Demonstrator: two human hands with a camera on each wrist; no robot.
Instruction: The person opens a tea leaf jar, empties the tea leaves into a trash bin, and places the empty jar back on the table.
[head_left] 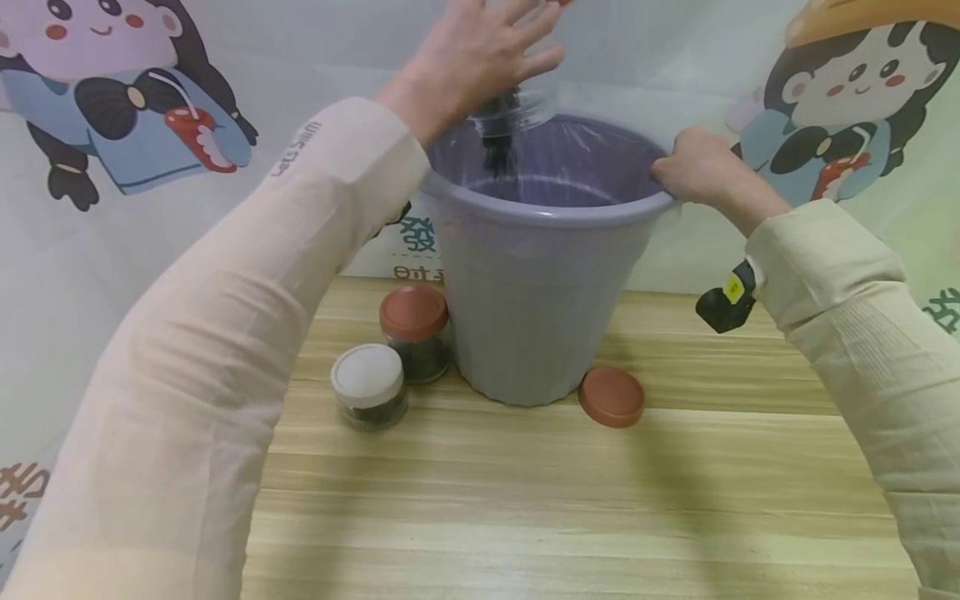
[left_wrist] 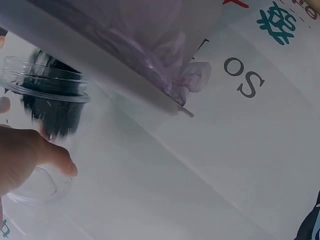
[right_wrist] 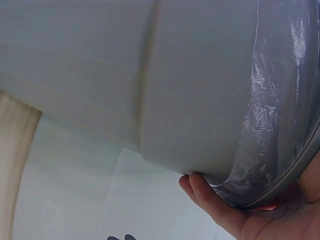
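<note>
A clear plastic jar (left_wrist: 47, 185), tipped mouth-down, is held by my left hand (head_left: 487, 58) above the bin. Dark loose bits (head_left: 498, 150) fall from its mouth into the grey trash bin (head_left: 532, 292), though what they are I cannot tell. A thin purple bag (head_left: 558, 154) lines the bin and folds over its rim. My right hand (head_left: 701, 167) grips the rim on the right side; in the right wrist view its fingers (right_wrist: 215, 202) curl under the bag's folded edge.
Left of the bin stand a red-lidded jar (head_left: 412, 315) and a white-lidded jar (head_left: 367, 379), both with dark contents. A loose red lid (head_left: 611, 397) lies at the bin's right foot on the wooden table (head_left: 525, 500). A printed sheet (head_left: 300, 50) hangs behind.
</note>
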